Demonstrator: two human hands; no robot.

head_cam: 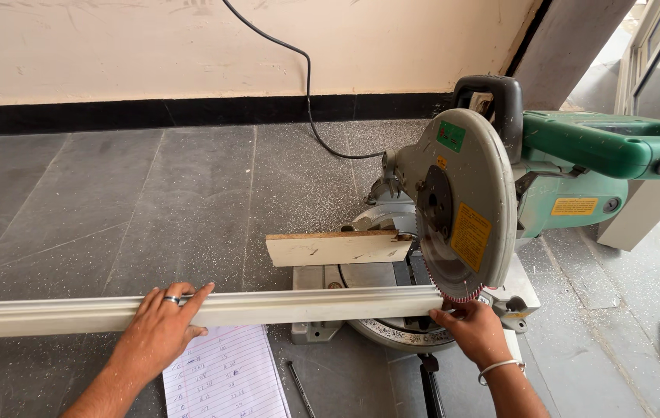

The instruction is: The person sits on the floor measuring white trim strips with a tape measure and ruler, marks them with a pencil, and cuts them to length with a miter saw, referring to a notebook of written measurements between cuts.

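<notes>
Left hand (pixel 161 325) pressed flat, fingers spread, on long pale moulded trim strip (pixel 214 308), well left of green mitre saw (pixel 500 193). Right hand (pixel 476 331) curled around the strip's right end, just below the saw's toothed round blade (pixel 462 224). Strip laid across the saw's grey metal base (pixel 322 282), running left past the frame edge over grey tiled floor (pixel 113 201). Short white board offcut (pixel 338 248) resting behind the strip, touching the blade guard. Lined paper sheet with handwriting (pixel 225 375) on the floor just in front of the strip, left of the saw. Black power cable (pixel 307 77) trailing up the wall behind the saw.
</notes>
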